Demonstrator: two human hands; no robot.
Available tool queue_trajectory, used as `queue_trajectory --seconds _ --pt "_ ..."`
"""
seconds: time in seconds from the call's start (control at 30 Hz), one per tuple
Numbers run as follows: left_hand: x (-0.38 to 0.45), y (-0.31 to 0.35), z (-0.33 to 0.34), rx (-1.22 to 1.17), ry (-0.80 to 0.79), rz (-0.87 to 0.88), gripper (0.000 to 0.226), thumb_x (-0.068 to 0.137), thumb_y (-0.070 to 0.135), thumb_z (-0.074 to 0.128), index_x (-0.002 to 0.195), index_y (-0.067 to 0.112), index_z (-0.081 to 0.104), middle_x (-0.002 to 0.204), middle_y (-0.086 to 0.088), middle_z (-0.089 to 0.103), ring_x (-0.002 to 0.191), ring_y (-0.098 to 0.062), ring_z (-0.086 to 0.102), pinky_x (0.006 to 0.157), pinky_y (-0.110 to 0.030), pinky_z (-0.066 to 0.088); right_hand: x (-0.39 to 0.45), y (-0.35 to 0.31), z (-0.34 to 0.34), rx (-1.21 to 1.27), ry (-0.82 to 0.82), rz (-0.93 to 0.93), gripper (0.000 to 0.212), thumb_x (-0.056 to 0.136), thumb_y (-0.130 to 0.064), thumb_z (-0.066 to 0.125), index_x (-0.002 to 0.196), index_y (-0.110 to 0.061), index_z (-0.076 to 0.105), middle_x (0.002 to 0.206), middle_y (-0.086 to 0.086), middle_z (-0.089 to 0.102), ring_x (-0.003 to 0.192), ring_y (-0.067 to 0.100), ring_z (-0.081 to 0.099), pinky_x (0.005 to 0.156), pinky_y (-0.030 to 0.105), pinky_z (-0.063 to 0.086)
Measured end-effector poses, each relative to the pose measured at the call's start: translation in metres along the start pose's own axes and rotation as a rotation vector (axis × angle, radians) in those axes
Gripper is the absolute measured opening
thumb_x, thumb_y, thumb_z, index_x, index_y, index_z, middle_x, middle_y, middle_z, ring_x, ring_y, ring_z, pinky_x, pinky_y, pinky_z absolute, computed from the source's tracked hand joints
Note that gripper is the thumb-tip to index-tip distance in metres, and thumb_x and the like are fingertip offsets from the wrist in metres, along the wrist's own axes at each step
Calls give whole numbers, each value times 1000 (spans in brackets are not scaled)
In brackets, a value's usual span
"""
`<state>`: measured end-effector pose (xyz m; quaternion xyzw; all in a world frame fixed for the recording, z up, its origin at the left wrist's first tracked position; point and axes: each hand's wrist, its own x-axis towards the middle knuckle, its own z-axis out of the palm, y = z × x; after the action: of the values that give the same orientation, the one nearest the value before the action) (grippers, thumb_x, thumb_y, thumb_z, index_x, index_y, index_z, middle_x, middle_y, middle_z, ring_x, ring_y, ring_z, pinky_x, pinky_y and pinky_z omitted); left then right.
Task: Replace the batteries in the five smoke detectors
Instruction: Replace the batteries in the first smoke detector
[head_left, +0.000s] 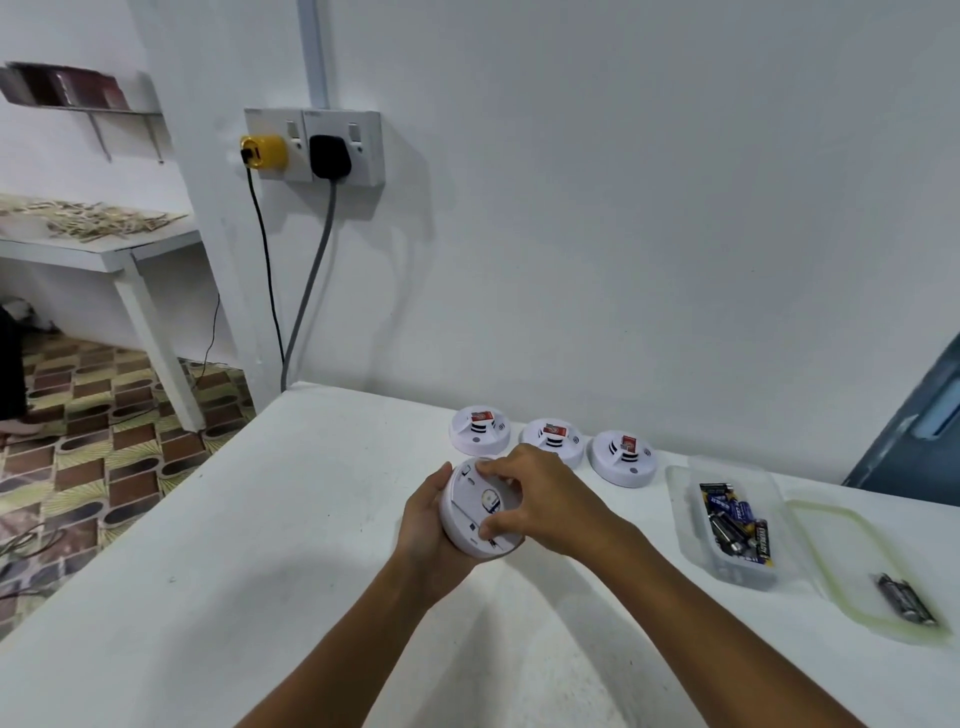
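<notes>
My left hand (423, 525) grips a white round smoke detector (470, 519) from the left and below, its back side turned up toward me above the table. My right hand (540, 499) lies over that back, fingers and thumb curled round its rim. Three more white smoke detectors stand in a row by the wall: one (479, 430), a second (555, 439) partly behind my right hand, and a third (623, 457). A clear plastic container (685, 519) holds several batteries (737, 522).
The container's lid (831, 561) lies at the right with two loose batteries (906, 600) on it. The white table (260, 519) meets the wall behind the detectors. Two plugs with cables sit in a wall socket (314, 145) at upper left. A blue panel (914, 431) stands at the right edge.
</notes>
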<state>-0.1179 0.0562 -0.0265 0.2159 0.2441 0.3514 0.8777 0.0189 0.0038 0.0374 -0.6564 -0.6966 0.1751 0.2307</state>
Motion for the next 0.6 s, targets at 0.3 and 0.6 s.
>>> queue_trajectory --seconds 0.3,0.6 --pt "3 0 6 68 -28 27 53 93 44 40 128 8 57 125 -22 61 112 -37 58 102 -56 41 5 4 -3 162 37 101 70 59 -26 88 125 -15 64 117 -3 67 87 6 57 67 14 44" --pt "6 0 6 165 6 16 50 91 46 39 113 7 62 100 -19 69 84 -31 68 70 -41 58 -2 13 5 307 57 209 65 62 -28 88 121 -14 66 90 -3 64 71 3 55 63 16 44"
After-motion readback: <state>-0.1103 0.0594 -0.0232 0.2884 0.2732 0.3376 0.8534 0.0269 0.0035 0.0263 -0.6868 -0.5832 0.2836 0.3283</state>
